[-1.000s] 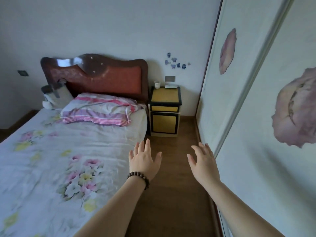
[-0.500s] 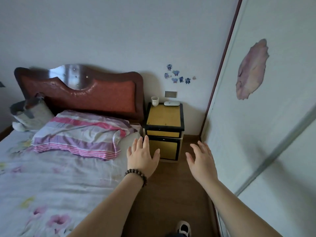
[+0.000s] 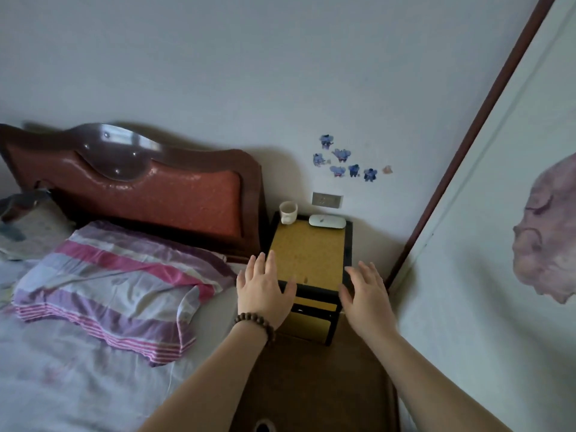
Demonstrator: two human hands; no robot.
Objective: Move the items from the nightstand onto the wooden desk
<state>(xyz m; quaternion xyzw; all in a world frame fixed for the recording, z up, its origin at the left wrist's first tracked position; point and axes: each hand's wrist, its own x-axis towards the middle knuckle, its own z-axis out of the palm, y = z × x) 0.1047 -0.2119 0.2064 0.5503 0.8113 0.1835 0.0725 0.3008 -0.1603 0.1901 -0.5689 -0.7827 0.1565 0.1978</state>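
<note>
Both hands now at the nightstand's front edge, nothing picked up.

Compared with half a second ago, the nightstand (image 3: 307,254) fills more of the view and sits between the hands instead of beyond them. The left hand (image 3: 265,291) and right hand (image 3: 367,294) are both spread flat, fingers straight, holding nothing. A white cup (image 3: 288,212) stands at the back left corner of the top; whether anything is in it cannot be told. A flat white device (image 3: 327,221) lies at the back right. The bed (image 3: 93,353) is on the left.
</note>
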